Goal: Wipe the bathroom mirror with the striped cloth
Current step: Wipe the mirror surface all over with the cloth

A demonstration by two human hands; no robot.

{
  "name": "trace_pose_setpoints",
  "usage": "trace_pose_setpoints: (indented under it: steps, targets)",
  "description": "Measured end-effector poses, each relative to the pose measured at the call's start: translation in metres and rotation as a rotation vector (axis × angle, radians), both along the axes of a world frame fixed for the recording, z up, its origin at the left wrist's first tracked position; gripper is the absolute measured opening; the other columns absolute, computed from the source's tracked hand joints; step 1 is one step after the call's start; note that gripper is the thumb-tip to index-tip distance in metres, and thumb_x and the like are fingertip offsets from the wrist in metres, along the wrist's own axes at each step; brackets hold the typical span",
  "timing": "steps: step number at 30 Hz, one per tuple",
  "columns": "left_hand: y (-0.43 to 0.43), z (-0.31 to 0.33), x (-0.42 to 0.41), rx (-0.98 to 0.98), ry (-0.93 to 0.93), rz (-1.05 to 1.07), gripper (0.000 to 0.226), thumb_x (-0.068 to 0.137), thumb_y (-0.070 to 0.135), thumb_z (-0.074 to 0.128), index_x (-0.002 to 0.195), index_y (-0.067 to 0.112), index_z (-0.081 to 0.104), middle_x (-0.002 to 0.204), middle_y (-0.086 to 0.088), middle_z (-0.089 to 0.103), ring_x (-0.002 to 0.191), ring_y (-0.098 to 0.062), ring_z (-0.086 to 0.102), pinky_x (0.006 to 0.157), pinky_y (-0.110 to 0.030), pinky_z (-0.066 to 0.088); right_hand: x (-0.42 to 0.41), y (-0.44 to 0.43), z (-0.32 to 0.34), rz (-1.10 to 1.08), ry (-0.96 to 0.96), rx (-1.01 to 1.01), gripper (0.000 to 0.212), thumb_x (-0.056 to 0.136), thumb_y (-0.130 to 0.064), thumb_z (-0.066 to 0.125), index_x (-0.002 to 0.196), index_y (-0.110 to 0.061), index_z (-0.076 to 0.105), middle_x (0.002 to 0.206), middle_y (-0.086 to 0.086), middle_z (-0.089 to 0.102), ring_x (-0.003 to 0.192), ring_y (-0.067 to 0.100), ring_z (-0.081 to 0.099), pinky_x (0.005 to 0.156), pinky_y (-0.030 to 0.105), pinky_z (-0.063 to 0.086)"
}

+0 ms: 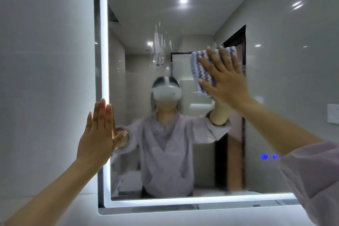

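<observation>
The bathroom mirror [201,24] fills the middle of the view, framed by a glowing white light strip. White streaks and drips [158,44] mark the glass at upper centre. My right hand [222,77] presses the blue-and-white striped cloth [199,68] flat against the glass, right of the streaks, fingers spread over it. My left hand [100,130] lies flat and open against the mirror's left edge, on the light strip, holding nothing. The glass reflects a person in a lilac top with a white headset.
Pale glossy wall tiles [45,79] surround the mirror on the left and below. Two blue touch buttons [269,156] glow at the mirror's lower right. The reflection shows a dark door frame, ceiling lights and a white wall switch.
</observation>
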State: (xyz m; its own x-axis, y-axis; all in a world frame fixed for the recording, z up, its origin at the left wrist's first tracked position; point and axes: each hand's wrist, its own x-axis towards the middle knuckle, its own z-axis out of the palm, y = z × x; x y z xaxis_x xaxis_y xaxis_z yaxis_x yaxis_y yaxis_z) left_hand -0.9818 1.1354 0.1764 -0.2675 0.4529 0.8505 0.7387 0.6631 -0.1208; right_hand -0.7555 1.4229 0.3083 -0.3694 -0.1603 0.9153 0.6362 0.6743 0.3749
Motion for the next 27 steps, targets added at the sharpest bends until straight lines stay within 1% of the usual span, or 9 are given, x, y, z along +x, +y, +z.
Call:
trace_pose_setpoints:
  steps: [3, 7, 9, 12, 18, 22, 27]
  targets:
    - [0.0, 0.001, 0.001, 0.002, -0.006, -0.005, 0.09, 0.092, 0.062, 0.002, 0.141, -0.012, 0.021, 0.15, -0.03, 0.016, 0.138, -0.046, 0.02, 0.109, -0.052, 0.027, 0.022, 0.026, 0.003, -0.029, 0.021, -0.03, 0.069, 0.098, -0.063, 0.016, 0.156, -0.027, 0.014, 0.164, 0.004, 0.01, 0.15, 0.03, 0.007, 0.12, 0.052, 0.01]
    - [0.0, 0.001, 0.002, 0.006, -0.013, -0.007, 0.09, 0.093, 0.061, 0.002, 0.141, -0.012, 0.021, 0.15, -0.031, 0.017, 0.137, -0.047, 0.022, 0.108, -0.052, 0.028, 0.044, 0.052, 0.0, -0.055, 0.139, -0.162, 0.069, 0.097, -0.065, 0.012, 0.156, -0.029, 0.005, 0.164, 0.0, 0.005, 0.15, 0.026, 0.0, 0.121, 0.041, 0.0]
    - [0.0, 0.001, 0.002, 0.002, -0.01, -0.007, 0.09, 0.093, 0.061, 0.002, 0.141, -0.013, 0.02, 0.15, -0.031, 0.016, 0.137, -0.047, 0.022, 0.108, -0.052, 0.028, 0.048, 0.057, -0.003, -0.055, 0.205, -0.24, 0.069, 0.097, -0.065, 0.011, 0.156, -0.032, 0.0, 0.164, -0.002, 0.001, 0.151, 0.024, -0.003, 0.121, 0.04, -0.002]
    - [0.001, 0.001, 0.001, 0.003, -0.008, -0.012, 0.09, 0.093, 0.061, 0.002, 0.141, -0.013, 0.019, 0.15, -0.031, 0.015, 0.137, -0.046, 0.021, 0.108, -0.052, 0.028, 0.044, 0.056, -0.005, -0.041, 0.256, -0.282, 0.067, 0.097, -0.064, 0.012, 0.155, -0.034, 0.0, 0.164, -0.003, 0.0, 0.151, 0.023, -0.004, 0.121, 0.043, -0.003]
    - [0.001, 0.001, 0.0, 0.002, -0.023, -0.015, 0.091, 0.093, 0.062, 0.002, 0.14, -0.012, 0.023, 0.15, -0.03, 0.018, 0.137, -0.047, 0.022, 0.108, -0.052, 0.029, 0.042, 0.048, -0.004, -0.025, 0.251, -0.301, 0.067, 0.096, -0.061, 0.013, 0.156, -0.032, 0.002, 0.164, -0.001, 0.002, 0.151, 0.026, -0.004, 0.121, 0.048, -0.002]
    - [0.002, 0.001, -0.001, 0.004, -0.024, -0.011, 0.091, 0.092, 0.062, 0.001, 0.141, -0.011, 0.023, 0.151, -0.028, 0.016, 0.138, -0.044, 0.02, 0.109, -0.052, 0.028, 0.03, 0.033, -0.001, 0.03, 0.3, -0.379, 0.068, 0.094, -0.063, 0.012, 0.155, -0.034, 0.002, 0.164, 0.001, 0.001, 0.15, 0.027, -0.005, 0.12, 0.05, -0.003]
    - [0.002, 0.001, 0.0, -0.001, -0.024, -0.007, 0.091, 0.092, 0.063, 0.0, 0.142, -0.01, 0.021, 0.152, -0.028, 0.014, 0.14, -0.043, 0.018, 0.11, -0.052, 0.027, -0.002, -0.002, 0.017, 0.031, 0.245, -0.334, 0.069, 0.095, -0.061, 0.016, 0.156, -0.03, 0.004, 0.164, 0.004, 0.0, 0.15, 0.033, -0.004, 0.119, 0.056, -0.002]
